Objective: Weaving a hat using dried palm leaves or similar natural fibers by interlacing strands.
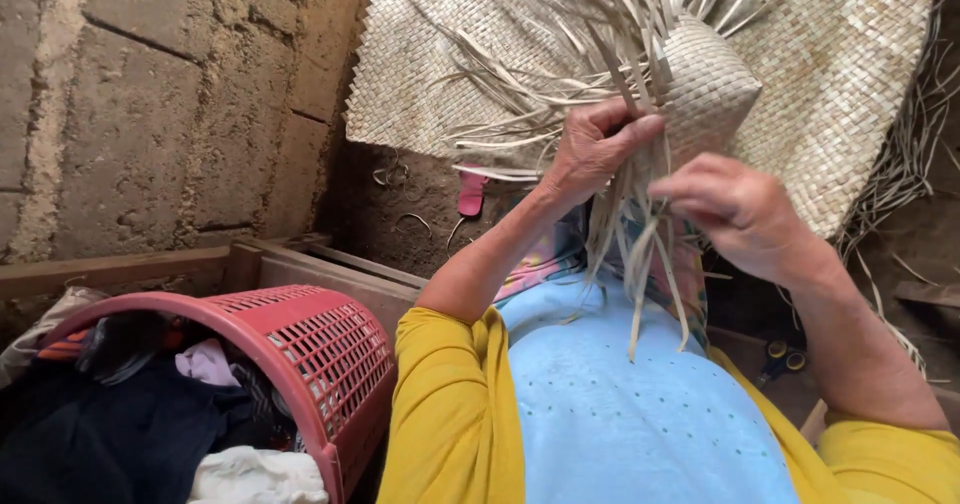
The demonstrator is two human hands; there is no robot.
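A half-woven piece of pale straw (705, 84) is held up in front of me, with many loose strips (560, 54) fanning out of it. My left hand (595, 144) grips a bundle of those strips just left of the woven corner. My right hand (735, 209) is below and to the right, its fingers pinching a few hanging strips (640, 264) that trail down over my lap. Both arms wear yellow sleeves.
A large woven straw mat (850, 74) lies on the dirt floor behind the work. A red plastic basket (320, 349) full of clothes stands at lower left by a wooden edge. A pink tool (470, 192) lies on the ground; yellow-handled scissors (782, 357) lie at right. A block wall (150, 104) rises left.
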